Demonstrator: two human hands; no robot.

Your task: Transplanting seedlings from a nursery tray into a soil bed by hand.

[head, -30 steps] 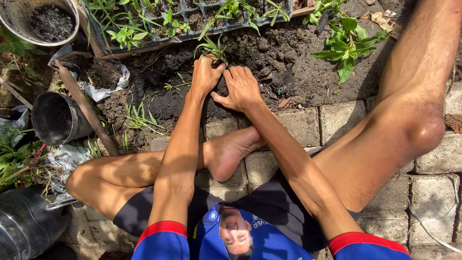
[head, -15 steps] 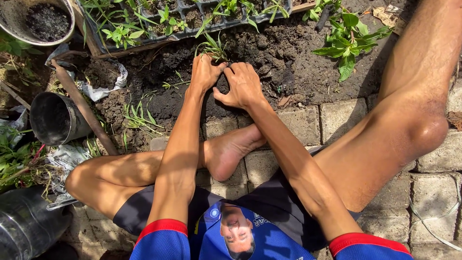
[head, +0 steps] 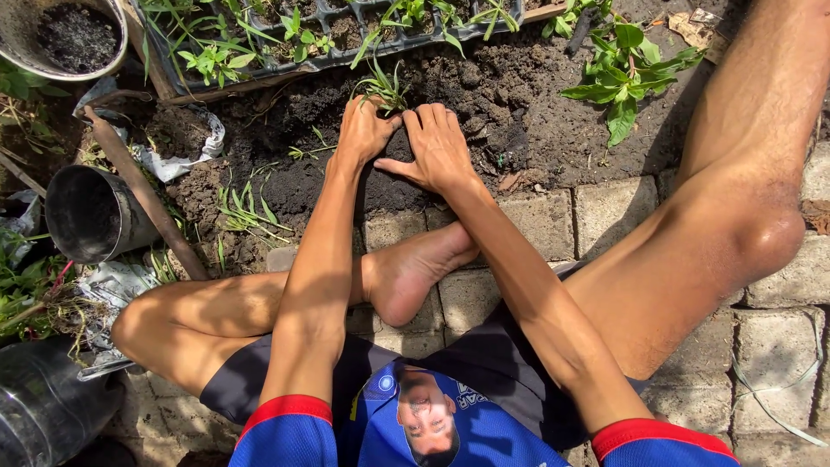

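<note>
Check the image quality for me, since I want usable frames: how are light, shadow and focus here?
Head view: hard sunlight, sharp focus; left hand and right hand brightly lit on dark soil; deep shadow beside the raised leg; the black pot interior is lost in shade.

The person wears a blue shirt (head: pixel 432 437) with red-edged short sleeves (head: pixel 290 406) and a printed picture on the front. Dark shorts (head: pixel 484 363) cover the thighs; the arms, legs and feet are bare
</note>
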